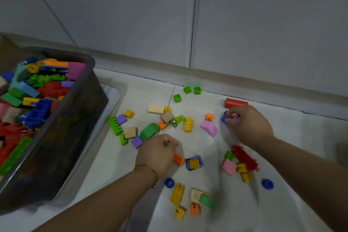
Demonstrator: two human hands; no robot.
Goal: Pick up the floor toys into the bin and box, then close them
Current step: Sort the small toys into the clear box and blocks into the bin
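Item: floor toys, scattered on pale tile between the bin (82, 100) and the wall skirting.

Left hand (157, 153): knuckles up, fingers curled shut; a sliver of a small green piece (166, 144) shows at the fingertips, seemingly pinched. What else it holds, cannot tell.

Right hand (250, 125): fingers bunched, pinching small blue-violet plastic pieces (224, 119) at floor level, just beside the red cylinder (235, 103).

Bin: dark translucent tub, open, already heaped with blocks; it lies to the left of both hands, near rim closest to the left hand. Judgement: the carry runs leftward and up over that rim; the left hand has the short path, the right must cross the whole scatter.

Nearest loose stock: orange brick (178, 159) touching the left hand's side; green rounded block (149, 131) just ahead of it, long axis slanting up to the right; pink wedge (208, 128) between the hands.

Room: open tile between the hands; wall skirting close beyond the right hand. Box and lids: not identified with certainty.
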